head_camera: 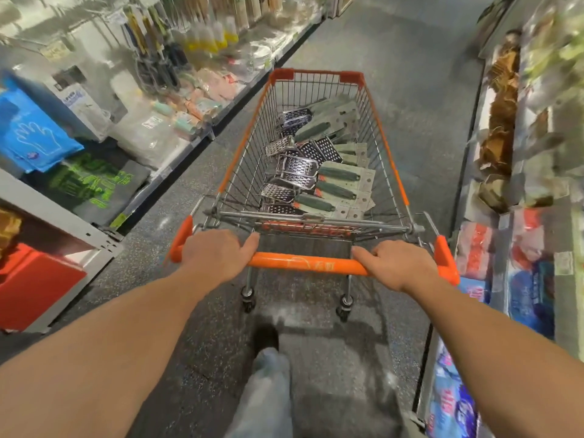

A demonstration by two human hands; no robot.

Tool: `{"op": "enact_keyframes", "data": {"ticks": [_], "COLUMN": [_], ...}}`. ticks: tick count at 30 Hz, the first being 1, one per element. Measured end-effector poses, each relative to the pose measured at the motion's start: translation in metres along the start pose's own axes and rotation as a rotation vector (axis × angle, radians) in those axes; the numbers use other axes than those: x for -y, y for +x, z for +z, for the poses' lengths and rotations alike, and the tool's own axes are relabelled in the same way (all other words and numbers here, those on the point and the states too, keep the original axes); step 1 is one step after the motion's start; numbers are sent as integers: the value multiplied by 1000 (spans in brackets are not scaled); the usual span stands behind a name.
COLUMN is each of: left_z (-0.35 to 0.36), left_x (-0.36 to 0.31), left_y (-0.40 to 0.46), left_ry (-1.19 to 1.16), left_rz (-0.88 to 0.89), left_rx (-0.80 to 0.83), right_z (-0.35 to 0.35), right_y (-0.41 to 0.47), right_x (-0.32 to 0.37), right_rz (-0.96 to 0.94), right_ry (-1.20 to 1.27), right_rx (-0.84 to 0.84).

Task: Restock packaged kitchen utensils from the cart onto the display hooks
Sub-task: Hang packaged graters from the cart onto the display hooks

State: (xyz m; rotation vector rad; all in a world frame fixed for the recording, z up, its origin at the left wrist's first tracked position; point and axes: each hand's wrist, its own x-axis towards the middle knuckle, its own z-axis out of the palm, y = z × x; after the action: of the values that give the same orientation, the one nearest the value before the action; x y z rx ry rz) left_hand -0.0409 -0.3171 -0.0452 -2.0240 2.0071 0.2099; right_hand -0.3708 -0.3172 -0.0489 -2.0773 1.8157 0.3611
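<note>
Wire cart (243, 159) in aisle, basket holds a pile of packaged graters (319, 162) with green handles on cards, spread along the basket floor toward its right side. Left hand (215, 254) and right hand (395, 263) both curled around the orange handle bar (303, 263), near its two ends.

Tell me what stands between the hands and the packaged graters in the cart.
Both the left hand and right hand grip the orange handle. The cart's rear wire panel and folded child seat lie between them and the graters; the basket's top is open.
</note>
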Motion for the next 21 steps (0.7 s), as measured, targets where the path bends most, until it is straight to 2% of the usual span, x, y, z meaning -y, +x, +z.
{"op": "enact_keyframes", "data": {"ticks": [11,21], "left_z": [-57,-106], "left_x": [14,5], "left_y": [191,353], "left_ry": [-14,-57], "left_rz": [136,122], "left_rx": [-2,-19], "right_z": [-72,-145], "right_y": [160,298], "right_x": [-6,-28], "right_rz": [101,108], "right_ry": [13,7], "right_rx": [3,-32]}}
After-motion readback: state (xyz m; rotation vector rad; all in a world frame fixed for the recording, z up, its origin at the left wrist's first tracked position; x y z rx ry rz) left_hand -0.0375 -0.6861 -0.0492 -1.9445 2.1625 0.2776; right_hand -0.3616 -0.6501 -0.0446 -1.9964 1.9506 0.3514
